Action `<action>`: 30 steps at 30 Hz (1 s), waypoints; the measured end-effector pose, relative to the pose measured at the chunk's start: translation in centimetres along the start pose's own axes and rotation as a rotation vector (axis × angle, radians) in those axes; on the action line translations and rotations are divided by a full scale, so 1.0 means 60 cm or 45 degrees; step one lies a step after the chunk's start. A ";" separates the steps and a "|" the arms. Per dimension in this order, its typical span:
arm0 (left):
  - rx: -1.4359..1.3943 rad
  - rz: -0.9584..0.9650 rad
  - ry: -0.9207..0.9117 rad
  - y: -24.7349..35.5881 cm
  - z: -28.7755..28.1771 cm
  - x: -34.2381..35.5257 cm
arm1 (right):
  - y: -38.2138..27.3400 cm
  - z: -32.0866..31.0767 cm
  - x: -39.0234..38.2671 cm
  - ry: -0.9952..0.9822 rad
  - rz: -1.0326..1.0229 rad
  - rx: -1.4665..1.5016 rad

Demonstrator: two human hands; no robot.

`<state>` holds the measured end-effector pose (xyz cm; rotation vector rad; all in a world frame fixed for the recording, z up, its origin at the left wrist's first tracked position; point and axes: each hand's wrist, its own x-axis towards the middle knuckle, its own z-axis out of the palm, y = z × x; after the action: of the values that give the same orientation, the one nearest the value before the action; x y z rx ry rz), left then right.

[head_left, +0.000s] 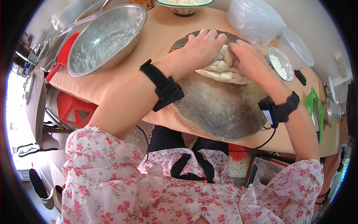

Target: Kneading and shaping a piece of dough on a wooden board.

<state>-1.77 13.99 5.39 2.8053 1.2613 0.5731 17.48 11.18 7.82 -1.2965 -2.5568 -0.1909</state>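
Note:
A pale lump of dough point(223, 71) lies on a round dark wooden board point(220, 110) dusted with flour. My left hand point(203, 46) presses down on the dough's left side with fingers curled over it. My right hand point(249, 59) grips the dough's right side, fingers dug in. Both wrists wear black straps. The middle of the dough is partly hidden under my fingers.
A large steel bowl point(106, 39) with flour residue sits at the left, beside a red scoop point(61, 59). A small tin of flour point(280, 64) and clear plastic containers point(255, 18) stand at the right. A patterned bowl point(184, 6) is at the far edge. A green basket point(315, 108) is right.

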 end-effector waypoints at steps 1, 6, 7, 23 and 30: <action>-0.005 -0.054 -0.042 -0.002 0.001 0.007 | 0.005 0.005 0.007 -0.003 0.038 -0.015; 0.015 -0.108 -0.027 -0.005 -0.002 0.011 | 0.010 0.000 0.013 -0.006 0.107 -0.109; -0.017 -0.158 -0.047 -0.001 -0.005 0.008 | 0.013 0.002 0.009 -0.014 0.152 -0.104; -0.302 -0.353 -0.412 0.061 -0.082 -0.080 | -0.058 -0.056 -0.111 -0.240 0.628 0.363; -0.331 -0.220 -0.329 0.077 -0.058 -0.114 | -0.080 -0.063 -0.130 -0.342 0.613 0.382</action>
<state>-3.76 5.44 7.14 2.4353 1.2576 0.3261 18.67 1.44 9.13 -1.8502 -2.2574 0.4702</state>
